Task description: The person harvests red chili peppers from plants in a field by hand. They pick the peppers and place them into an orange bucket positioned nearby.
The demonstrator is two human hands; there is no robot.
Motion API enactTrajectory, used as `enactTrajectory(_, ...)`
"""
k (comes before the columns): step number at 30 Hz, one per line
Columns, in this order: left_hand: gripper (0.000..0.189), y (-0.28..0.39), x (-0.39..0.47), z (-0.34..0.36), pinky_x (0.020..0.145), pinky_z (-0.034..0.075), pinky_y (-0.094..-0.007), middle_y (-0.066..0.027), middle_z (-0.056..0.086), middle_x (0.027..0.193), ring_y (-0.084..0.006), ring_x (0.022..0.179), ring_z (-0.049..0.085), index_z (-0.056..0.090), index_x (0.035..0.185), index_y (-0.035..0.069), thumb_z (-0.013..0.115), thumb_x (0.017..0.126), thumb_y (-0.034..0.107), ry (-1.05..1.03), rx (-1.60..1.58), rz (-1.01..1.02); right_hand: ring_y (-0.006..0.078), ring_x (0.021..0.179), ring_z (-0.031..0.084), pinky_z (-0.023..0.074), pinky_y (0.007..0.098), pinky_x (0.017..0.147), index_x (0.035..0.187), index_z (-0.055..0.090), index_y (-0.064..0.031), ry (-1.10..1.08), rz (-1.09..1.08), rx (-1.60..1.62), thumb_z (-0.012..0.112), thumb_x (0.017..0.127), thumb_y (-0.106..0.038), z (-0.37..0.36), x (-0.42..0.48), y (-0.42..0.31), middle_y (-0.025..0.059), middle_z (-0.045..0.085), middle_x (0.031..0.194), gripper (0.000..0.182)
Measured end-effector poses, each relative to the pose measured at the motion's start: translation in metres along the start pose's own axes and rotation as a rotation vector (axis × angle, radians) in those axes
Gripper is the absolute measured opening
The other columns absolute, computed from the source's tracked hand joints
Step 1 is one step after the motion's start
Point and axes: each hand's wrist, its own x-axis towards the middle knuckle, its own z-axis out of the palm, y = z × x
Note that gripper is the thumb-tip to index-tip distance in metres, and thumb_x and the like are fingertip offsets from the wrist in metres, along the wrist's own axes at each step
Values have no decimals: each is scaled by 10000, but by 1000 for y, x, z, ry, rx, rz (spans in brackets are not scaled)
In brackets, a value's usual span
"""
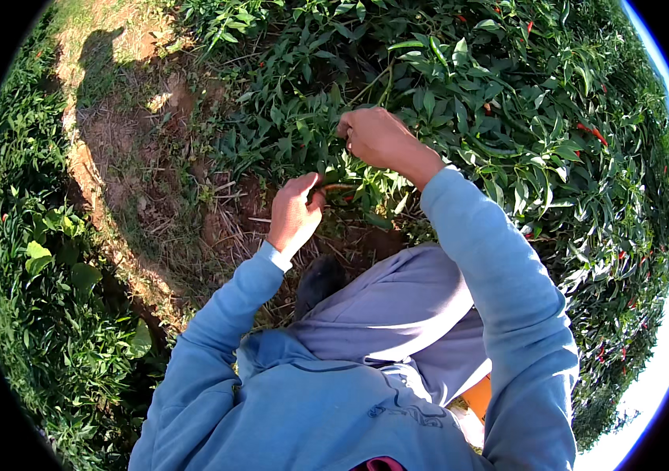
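Note:
My left hand [298,212] is low at the edge of a chili plant [287,126], over straw-strewn soil. Its thumb and index finger meet at one end of an orange-brown chili pepper [339,186], which points right into the leaves. Higher and to the right, my right hand [377,138] reaches in among the foliage with its fingers curled down. Whether those fingers grip a stem or leaf is hidden from this angle. Just beyond it are bare green stems [386,82] and two green chili peppers [406,45] hanging among leaves.
Red chili peppers [593,133] dot the dense plants at right. A dirt path [140,135] with straw and my shadow runs along the left, bordered by another plant row [34,329]. My bent leg [387,306] and dark shoe [320,282] are close below. An orange object [478,398] shows beside my hip.

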Motion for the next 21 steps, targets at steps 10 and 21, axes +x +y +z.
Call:
enactTrajectory(10,200,-38,32,24,620,482,-319,-153,671,810,-222,662,633,674,917,-22,535,777,13,225,-199,-262,351,834,602,466,463,730,865,674,-57,-60,-258,-407,614,660,42,28,-60,21,130,561,878,235)
enactTrajectory(21,179,-61,79,54,620,463,-422,-246,623,756,-429,728,583,665,823,-20,644,780,152,55,-94,-312,373,805,563,453,460,680,957,515,-19,68,-218,-152,549,716,91,15,-98,24,158,510,915,268)
